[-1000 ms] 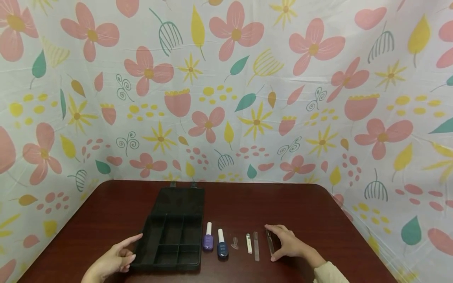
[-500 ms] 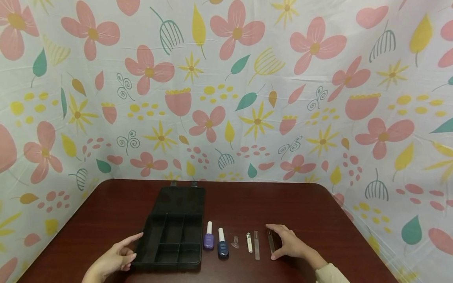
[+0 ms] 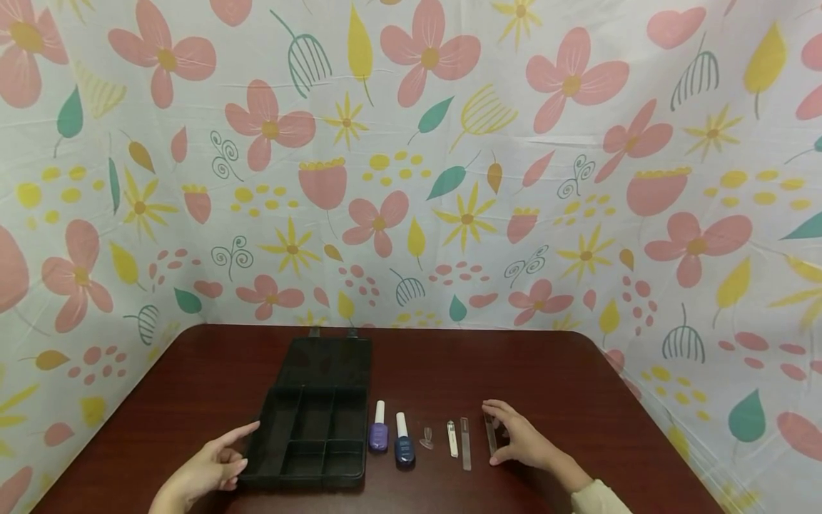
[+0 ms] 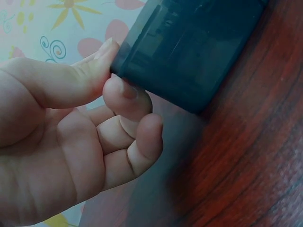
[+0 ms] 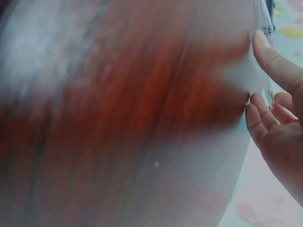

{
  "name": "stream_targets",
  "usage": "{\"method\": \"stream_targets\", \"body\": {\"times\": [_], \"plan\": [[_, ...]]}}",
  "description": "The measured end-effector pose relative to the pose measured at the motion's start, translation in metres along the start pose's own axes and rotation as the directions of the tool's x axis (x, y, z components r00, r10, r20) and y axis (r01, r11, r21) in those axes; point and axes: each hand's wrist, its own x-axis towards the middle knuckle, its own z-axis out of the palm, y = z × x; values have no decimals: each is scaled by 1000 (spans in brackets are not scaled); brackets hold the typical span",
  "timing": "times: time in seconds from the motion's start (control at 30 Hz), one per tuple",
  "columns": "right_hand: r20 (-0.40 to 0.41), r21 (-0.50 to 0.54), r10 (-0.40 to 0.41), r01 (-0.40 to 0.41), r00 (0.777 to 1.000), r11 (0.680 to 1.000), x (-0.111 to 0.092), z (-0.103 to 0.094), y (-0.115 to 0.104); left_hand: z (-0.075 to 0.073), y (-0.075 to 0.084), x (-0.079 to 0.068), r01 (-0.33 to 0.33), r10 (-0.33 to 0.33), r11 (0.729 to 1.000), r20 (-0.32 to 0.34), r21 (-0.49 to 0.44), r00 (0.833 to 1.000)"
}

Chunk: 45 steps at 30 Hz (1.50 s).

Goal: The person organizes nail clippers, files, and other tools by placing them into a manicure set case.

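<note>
In the head view, an open black compartment case (image 3: 326, 435) lies with its lid folded back. My left hand (image 3: 204, 465) pinches its near left corner; in the left wrist view, thumb and fingertip meet at the case's corner (image 4: 165, 61). My right hand (image 3: 523, 437) spans a slim clear bar with dark edges (image 3: 491, 432), fingers at its far end and thumb at its near end. In the right wrist view the fingertips (image 5: 258, 101) are down by the tabletop, the bar mostly hidden. Beside it lie a clear strip (image 3: 465, 444) and a nail clipper (image 3: 452, 439).
Between the case and the clipper stand a purple nail polish bottle (image 3: 378, 437), a dark blue nail polish bottle (image 3: 404, 451) and small clear nail-tip-shaped pieces (image 3: 427, 438). The dark red wooden table (image 3: 546, 371) meets a floral cloth backdrop (image 3: 411, 178).
The right hand has shifted very slightly away from the person, still around the slim bar. The left hand keeps its place at the case corner.
</note>
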Motion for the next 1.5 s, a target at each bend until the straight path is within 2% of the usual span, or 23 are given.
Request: {"method": "stream_targets", "body": {"times": [0.2, 0.33, 0.47, 0.57, 0.7, 0.9, 1.1, 1.13, 1.17, 1.27, 1.37, 1.4, 1.5], "plan": [[-86, 152, 70, -57, 994, 987, 1, 3, 0, -1, -1, 0, -9, 10, 1000, 11, -8, 1000], [-152, 243, 157, -117, 976, 963, 1, 7, -2, -1, -1, 0, -18, 18, 1000, 11, -8, 1000], [-174, 373, 270, -190, 947, 908, 0, 9, -6, -1, -1, 0, -16, 16, 1000, 6, -13, 1000], [-148, 487, 320, -212, 936, 847, 0, 9, -9, 0, -1, 0, -14, 14, 1000, 2, -17, 1000], [-134, 595, 342, -201, 930, 778, 1, 10, -10, 1, -2, -1, -19, 19, 1000, -5, -16, 1000], [-145, 677, 377, -186, 915, 712, 5, 13, -14, 2, -1, -2, -16, 16, 1000, -19, -16, 1000], [-163, 700, 371, -158, 914, 697, 11, 19, -16, 2, 0, 0, -16, 16, 1000, -37, 1, 999], [-171, 704, 358, -141, 918, 696, 12, 20, -16, 2, 0, 0, -15, 16, 1000, -36, 4, 999], [-181, 711, 312, -95, 933, 696, 12, 21, -15, 2, 1, 0, -14, 15, 1000, -37, 3, 999], [-187, 728, 276, -55, 943, 683, 16, 25, -17, 2, 1, 0, -13, 13, 1000, -35, -2, 999], [-164, 739, 293, -79, 942, 669, 20, 28, -22, 1, -1, 0, -14, 14, 1000, -35, -11, 999], [-151, 738, 338, -122, 929, 664, 22, 28, -28, 1, -2, 0, -15, 14, 1000, -33, -16, 999], [-137, 745, 369, -150, 919, 650, 27, 30, -34, 0, -3, 0, -16, 16, 1000, -26, -27, 1000]]}}
